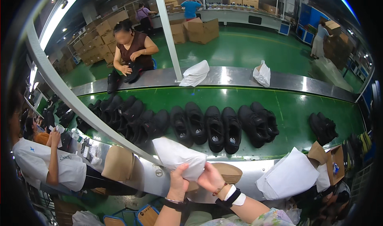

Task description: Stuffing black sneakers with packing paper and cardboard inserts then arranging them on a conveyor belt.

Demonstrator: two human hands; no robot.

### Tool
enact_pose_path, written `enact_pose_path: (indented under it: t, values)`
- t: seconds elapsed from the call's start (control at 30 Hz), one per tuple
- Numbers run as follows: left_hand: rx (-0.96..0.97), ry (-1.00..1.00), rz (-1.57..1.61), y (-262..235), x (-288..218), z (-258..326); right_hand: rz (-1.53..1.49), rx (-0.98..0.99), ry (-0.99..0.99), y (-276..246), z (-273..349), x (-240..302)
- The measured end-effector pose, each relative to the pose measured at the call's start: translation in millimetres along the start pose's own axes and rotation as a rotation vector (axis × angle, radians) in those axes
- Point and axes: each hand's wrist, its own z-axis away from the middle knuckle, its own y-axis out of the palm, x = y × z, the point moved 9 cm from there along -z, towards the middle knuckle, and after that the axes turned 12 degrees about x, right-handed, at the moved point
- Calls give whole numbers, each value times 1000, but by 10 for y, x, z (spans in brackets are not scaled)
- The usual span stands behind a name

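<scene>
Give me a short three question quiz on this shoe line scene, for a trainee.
1. True or false: both hands, the left hand and the right hand, hold the white crumpled paper bundle.
2. What lies in a row on the green conveyor belt?
A. brown cardboard boxes
B. black lace-up sneakers
C. white bags
3. Fill in: the flat white paper sheets lie on the shiny metal ledge to the person's ____.

Key
1. True
2. B
3. right
</scene>
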Motion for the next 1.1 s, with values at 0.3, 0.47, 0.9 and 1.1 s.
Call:
enact_pose_path:
  t: [0.3, 0.47, 0.9, 1.1]
  values:
    - [-180, -116, -216, -307, -234, -793, 1485, -247, -208, 311, -631, 688]
    - [-26, -255, -173, -49, -11, -1401, 1818, -290, -356, 309, -916, 1121]
    - [-431, -96, -1057, -1534, -153, -2065, 944, -540, -457, -279, -496, 1894]
    - [-702, -319, -344, -1661, 321, -2191, 782, -532, -421, -368, -558, 1838]
